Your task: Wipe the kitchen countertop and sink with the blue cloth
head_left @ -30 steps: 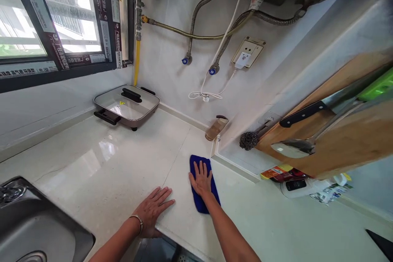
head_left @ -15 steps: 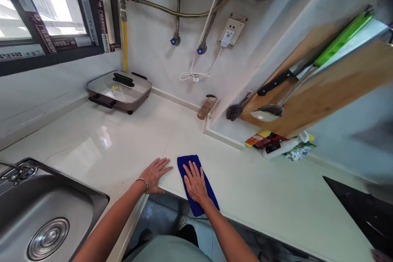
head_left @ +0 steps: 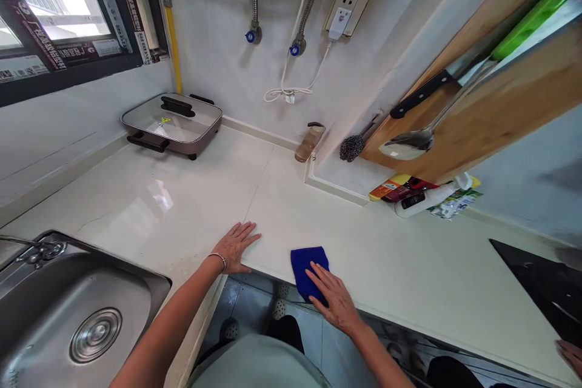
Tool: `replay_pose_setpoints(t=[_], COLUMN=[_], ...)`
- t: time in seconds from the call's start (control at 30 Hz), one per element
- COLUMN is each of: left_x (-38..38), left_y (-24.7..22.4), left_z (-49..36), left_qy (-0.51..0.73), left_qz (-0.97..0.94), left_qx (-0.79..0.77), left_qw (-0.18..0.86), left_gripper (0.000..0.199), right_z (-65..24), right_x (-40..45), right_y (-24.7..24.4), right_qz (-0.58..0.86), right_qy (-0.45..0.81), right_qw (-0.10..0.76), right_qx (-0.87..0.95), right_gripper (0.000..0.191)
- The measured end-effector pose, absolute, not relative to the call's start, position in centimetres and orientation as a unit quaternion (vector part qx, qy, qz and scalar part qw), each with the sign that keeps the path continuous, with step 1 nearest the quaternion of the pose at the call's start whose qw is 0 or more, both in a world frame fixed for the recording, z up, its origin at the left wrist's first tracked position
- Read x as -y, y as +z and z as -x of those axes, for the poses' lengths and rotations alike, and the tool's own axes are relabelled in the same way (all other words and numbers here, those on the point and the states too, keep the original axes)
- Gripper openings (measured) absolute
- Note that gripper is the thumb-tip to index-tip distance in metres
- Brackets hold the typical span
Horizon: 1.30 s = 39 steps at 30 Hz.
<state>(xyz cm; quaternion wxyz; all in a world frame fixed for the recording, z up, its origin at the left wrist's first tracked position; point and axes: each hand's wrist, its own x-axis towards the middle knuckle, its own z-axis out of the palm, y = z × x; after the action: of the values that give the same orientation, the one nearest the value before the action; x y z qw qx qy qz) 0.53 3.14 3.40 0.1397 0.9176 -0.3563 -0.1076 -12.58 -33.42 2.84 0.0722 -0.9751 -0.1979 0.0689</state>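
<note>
My left hand [head_left: 233, 250] rests flat on the white countertop [head_left: 204, 194] near its front corner, fingers spread, holding nothing. A bracelet [head_left: 220, 259] circles that wrist. Under the outstretched fingers of my right hand [head_left: 335, 298] lies a dark blue cloth [head_left: 307, 264]. Part of the cloth is hidden beneath the hand, and its near end reaches the counter's front edge.
At left is a steel sink [head_left: 131, 291] with a faucet [head_left: 43, 253]. A lidded electric pan [head_left: 182, 144] stands in the back corner. Right are a brown bottle [head_left: 310, 143], hanging utensils, a wooden board [head_left: 495, 118], a black cooktop [head_left: 541, 285] and another person's hand [head_left: 570, 356].
My right hand and the blue cloth have moved right along the front of the counter; less of the cloth shows. My left hand stays about where it was. Another person's hand shows more at right.
</note>
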Motion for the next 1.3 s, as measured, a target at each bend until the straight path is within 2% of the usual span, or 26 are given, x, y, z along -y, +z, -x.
replay_pose_setpoints(t=[0.13, 0.27, 0.57, 0.87, 1.0, 1.3], left_x=[-3.1, -3.0, -2.8, -3.2, -3.3, -3.5], left_y=[3.2, 3.1, 2.4, 2.9, 3.2, 2.3], left_z=[-0.6, -0.6, -0.7, -0.5, -0.7, -1.6], left_qy=[-0.108, -0.104, -0.067, -0.056, -0.028, 0.022], left_qz=[-0.917, -0.914, -0.916, -0.919, -0.92, -0.911], left_qx=[0.358, 0.366, 0.378, 0.377, 0.382, 0.401], left_qw=[0.139, 0.141, 0.116, 0.1, 0.09, 0.09], left_gripper=[0.114, 0.114, 0.115, 0.109, 0.103, 0.107], right_z=[11.3, 10.2, 7.3, 7.2, 7.5, 10.6], right_x=[34.6, 31.5, 21.5, 14.6, 16.4, 28.2], right_y=[2.8, 1.8, 2.2, 1.6, 1.5, 1.6], right_qz=[0.966, 0.967, 0.954, 0.972, 0.965, 0.969], right_qy=[0.091, 0.05, -0.028, -0.037, -0.061, -0.072], right_qw=[0.042, 0.032, 0.057, 0.091, 0.099, 0.083], right_qx=[0.238, 0.25, 0.294, 0.215, 0.237, 0.221], right_gripper=[0.064, 0.068, 0.076, 0.084, 0.083, 0.09])
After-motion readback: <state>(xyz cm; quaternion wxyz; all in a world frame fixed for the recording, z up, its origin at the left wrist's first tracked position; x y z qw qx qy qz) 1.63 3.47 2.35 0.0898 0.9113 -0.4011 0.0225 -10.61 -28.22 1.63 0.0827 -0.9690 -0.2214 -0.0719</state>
